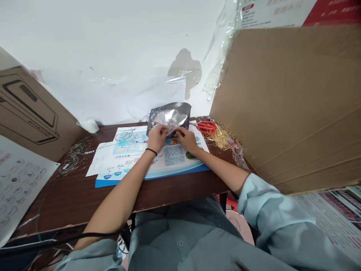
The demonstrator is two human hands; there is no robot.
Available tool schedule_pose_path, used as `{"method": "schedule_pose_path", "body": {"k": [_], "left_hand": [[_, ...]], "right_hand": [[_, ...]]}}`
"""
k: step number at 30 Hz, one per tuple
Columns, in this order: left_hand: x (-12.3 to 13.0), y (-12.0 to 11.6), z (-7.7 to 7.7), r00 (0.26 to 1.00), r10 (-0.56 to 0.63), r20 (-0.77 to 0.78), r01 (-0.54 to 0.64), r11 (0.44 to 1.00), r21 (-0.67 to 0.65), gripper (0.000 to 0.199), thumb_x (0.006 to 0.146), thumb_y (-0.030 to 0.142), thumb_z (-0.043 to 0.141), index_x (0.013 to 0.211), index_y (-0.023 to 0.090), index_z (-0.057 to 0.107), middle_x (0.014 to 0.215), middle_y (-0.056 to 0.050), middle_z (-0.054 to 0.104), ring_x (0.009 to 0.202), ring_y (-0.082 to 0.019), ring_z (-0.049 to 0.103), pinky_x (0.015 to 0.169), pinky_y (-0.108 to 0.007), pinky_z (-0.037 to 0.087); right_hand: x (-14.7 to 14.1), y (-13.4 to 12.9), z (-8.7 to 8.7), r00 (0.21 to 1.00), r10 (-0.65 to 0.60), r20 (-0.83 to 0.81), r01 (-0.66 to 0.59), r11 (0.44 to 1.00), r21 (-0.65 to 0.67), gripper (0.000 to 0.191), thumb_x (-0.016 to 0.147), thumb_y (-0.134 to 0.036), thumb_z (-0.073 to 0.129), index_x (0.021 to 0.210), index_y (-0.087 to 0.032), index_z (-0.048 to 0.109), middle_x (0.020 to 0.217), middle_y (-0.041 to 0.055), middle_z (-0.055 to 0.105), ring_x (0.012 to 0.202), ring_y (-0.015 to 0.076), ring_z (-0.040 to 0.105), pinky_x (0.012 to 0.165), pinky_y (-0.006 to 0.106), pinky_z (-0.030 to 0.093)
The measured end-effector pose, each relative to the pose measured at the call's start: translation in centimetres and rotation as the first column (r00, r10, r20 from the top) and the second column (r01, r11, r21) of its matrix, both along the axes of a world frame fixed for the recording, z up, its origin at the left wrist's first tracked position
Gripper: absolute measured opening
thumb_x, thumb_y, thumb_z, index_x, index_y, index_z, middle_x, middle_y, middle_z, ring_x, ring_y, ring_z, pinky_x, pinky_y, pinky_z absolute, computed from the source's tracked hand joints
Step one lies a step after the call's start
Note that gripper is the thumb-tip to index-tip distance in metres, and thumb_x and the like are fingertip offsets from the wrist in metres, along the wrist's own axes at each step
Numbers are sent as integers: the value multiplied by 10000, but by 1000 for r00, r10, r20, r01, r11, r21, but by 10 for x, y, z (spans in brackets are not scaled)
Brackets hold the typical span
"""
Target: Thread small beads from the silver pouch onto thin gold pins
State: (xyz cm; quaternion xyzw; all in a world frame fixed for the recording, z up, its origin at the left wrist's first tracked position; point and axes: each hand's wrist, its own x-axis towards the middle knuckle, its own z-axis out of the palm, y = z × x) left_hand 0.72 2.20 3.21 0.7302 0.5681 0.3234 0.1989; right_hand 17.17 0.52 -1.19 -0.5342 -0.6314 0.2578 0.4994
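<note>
1. Both hands are together at the middle of the desk, knuckles nearly touching, and they're clamped on the lower edge of a crinkled silver foil pouch! The left hand [157, 138] pinches from one side, the right hand [186, 140] from the other.
2. The silver foil pouch [169, 117] stands up just beyond the fingers, tilted and catching the light, with its lower part hidden in the grip.
3. Under both hands lies a printed blue-and-white leaflet [175, 160], and the wrists rest right above it.
4. Look just past the right hand: red-handled scissors [206, 127] lie on the desk, and right beside them sits a loose heap of thin brass pins [218, 138], with a clear plastic bag [237, 155] on their far side.
5. On the left wrist there's a thin black band [151, 151].
6. Out beyond the left hand, a tangle of fine wire [73, 156] sprawls across the dark wooden desk [180, 190].
7. Further left stands a printed cardboard box [31, 107], while a big cardboard sheet [290, 101] rises to the right of the right hand.
8. Light blue sleeves [270, 203] are pushed up both forearms.
</note>
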Motion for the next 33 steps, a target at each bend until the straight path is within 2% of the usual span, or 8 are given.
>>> {"method": "schedule_pose_path", "body": {"k": [3, 5, 9, 12, 15, 22, 27, 33], "left_hand": [[-6, -12, -10, 925, -75, 372, 149, 973, -175, 94, 940, 225, 607, 976, 183, 682, 933, -79, 792, 837, -208, 729, 783, -339, 574], [-14, -23, -17, 853, -58, 519, 223, 939, -262, 119, 907, 276, 681, 975, 178, 684, 931, -75, 790, 839, -195, 731, 748, -312, 569], [-28, -36, -25, 713, 28, 700, 307, 886, -348, 272, 810, 348, 835, 956, 174, 686, 930, -60, 780, 828, -152, 716, 751, -272, 564], [-32, -35, -23, 610, 74, 789, 321, 887, -332, 300, 787, 338, 883, 937, 168, 687, 891, -42, 764, 800, -117, 699, 767, -247, 560], [-33, -29, -22, 552, 129, 824, 306, 888, -344, 280, 780, 275, 904, 918, 158, 690, 816, -21, 739, 745, -91, 674, 753, -220, 551], [-33, -28, -23, 546, 166, 821, 360, 838, -409, 179, 779, 103, 861, 900, 146, 737, 821, -34, 766, 737, -88, 687, 771, -216, 576], [-32, -31, -20, 564, 140, 814, 384, 828, -408, 167, 784, 81, 847, 926, 135, 777, 911, -64, 798, 795, -103, 722, 798, -225, 584], [-32, -31, -20, 554, 166, 816, 366, 831, -418, 126, 813, 81, 826, 917, 132, 777, 879, -54, 784, 794, -91, 718, 783, -206, 566]], "right_hand": [[-2, -3, 0, 998, -5, -58, 6, 1000, 17, 101, 951, -213, 561, 976, -238, 656, 921, 36, 800, 929, 228, 763, 929, 382, 567], [-5, -6, 2, 996, -6, -85, 8, 1000, 27, 58, 947, -242, 569, 911, -243, 614, 887, 42, 788, 900, 229, 760, 897, 374, 567], [-10, -18, 6, 995, 6, -98, -1, 999, 54, 86, 939, -281, 567, 861, -248, 585, 804, 33, 763, 803, 212, 737, 801, 332, 548], [-14, -26, 6, 998, 8, -60, -2, 994, 107, 129, 936, -335, 578, 844, -245, 592, 736, 9, 718, 691, 184, 667, 713, 308, 506], [-16, -31, 5, 1000, 23, -9, -21, 984, 178, 169, 932, -369, 602, 828, -236, 605, 707, -4, 681, 649, 164, 608, 692, 306, 472], [-18, -28, 1, 997, 61, 52, -70, 976, 204, 191, 958, -375, 645, 860, -222, 702, 777, 12, 735, 693, 165, 603, 711, 309, 486], [-17, -27, -2, 993, 72, 97, -93, 969, 229, 182, 992, -318, 627, 957, -213, 772, 940, 48, 801, 803, 186, 677, 784, 324, 530], [-16, -26, -6, 992, 101, 82, -116, 969, 216, 143, 991, -236, 626, 1066, -218, 747, 983, 37, 812, 827, 187, 721, 815, 332, 559]]}}
